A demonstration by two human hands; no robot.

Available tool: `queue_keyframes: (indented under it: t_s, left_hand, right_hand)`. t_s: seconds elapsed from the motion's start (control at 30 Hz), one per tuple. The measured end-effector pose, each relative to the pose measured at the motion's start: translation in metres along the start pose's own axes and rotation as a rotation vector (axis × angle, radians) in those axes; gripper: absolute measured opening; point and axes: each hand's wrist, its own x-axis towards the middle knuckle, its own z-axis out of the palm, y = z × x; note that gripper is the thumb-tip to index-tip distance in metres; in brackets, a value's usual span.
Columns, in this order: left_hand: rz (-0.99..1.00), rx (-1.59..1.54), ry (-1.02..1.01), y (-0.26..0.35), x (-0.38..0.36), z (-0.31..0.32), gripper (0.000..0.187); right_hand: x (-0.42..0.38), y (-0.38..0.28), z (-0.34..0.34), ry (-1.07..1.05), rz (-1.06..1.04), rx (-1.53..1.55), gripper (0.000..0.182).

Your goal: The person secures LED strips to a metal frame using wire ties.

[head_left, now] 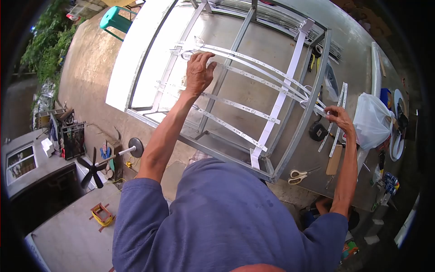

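Observation:
My left hand is over the left part of the metal frame, fingers curved, with a gap between thumb and forefinger. Beside its thumb runs a white LED strip. Thin wires lie by its fingertips. My right hand reaches past the frame's right side, its thumb and fingers closed on the end of white strips. Lower down, two more LED strips span the frame and overlap a white crossbar.
Right of the frame are a black tape measure, loose strips, a white plastic bag and scissors. A fan is at left, a green stool at upper left. Part of another person shows at lower right.

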Motion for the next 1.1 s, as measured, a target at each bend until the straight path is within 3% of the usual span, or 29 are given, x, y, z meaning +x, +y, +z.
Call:
queue_keyframes:
  t_s: [0.13, 0.23, 0.27, 0.4, 0.5, 0.57, 0.73, 0.83, 0.9, 1.0, 1.1]
  left_hand:
    - [-0.436, -0.100, 0.182, -0.053, -0.014, -0.012, 0.035]
    - [-0.565, -0.008, 0.257, -0.107, -0.018, -0.023, 0.048]
    - [-0.607, 0.023, 0.239, -0.122, -0.018, -0.026, 0.057]
    - [-0.886, -0.146, 0.194, -0.177, -0.001, -0.027, 0.072]
    - [-1.033, -0.463, 0.164, -0.198, 0.014, -0.027, 0.077]
    - [-1.163, -0.799, 0.210, -0.197, 0.026, -0.030, 0.079]
    - [-1.181, -0.990, 0.234, -0.227, 0.040, -0.011, 0.083]
    - [-1.107, -0.979, 0.079, -0.237, 0.049, -0.008, 0.078]
    - [-1.079, -1.018, 0.037, -0.257, 0.052, 0.010, 0.038]
    - [-1.028, -1.040, 0.048, -0.263, 0.050, 0.020, 0.026]
    - [-1.018, -1.147, 0.049, -0.264, 0.049, 0.023, 0.025]
  right_hand:
    - [-0.003, 0.029, -0.006, 0.018, 0.024, -0.069, 0.030]
    - [-0.015, 0.040, -0.011, 0.211, -0.181, -0.488, 0.029]
    - [-0.023, 0.035, -0.009, 0.378, -0.237, -0.565, 0.026]
    - [-0.045, -0.051, 0.005, 0.819, -0.205, -0.529, 0.015]
    - [-0.056, -0.153, 0.056, 0.885, -0.298, -0.422, 0.012]
    - [-0.048, -0.208, 0.097, 0.797, -0.416, -0.378, 0.012]
    - [0.038, -0.253, 0.167, 0.633, -0.610, -0.433, 0.016]
    - [0.100, -0.252, 0.188, 0.646, -0.649, -0.579, 0.026]
    - [0.131, -0.249, 0.196, 0.666, -0.663, -0.626, 0.033]
    - [0.155, -0.251, 0.207, 0.664, -0.597, -0.661, 0.036]
    - [0.168, -0.247, 0.201, 0.436, -0.431, -0.422, 0.039]
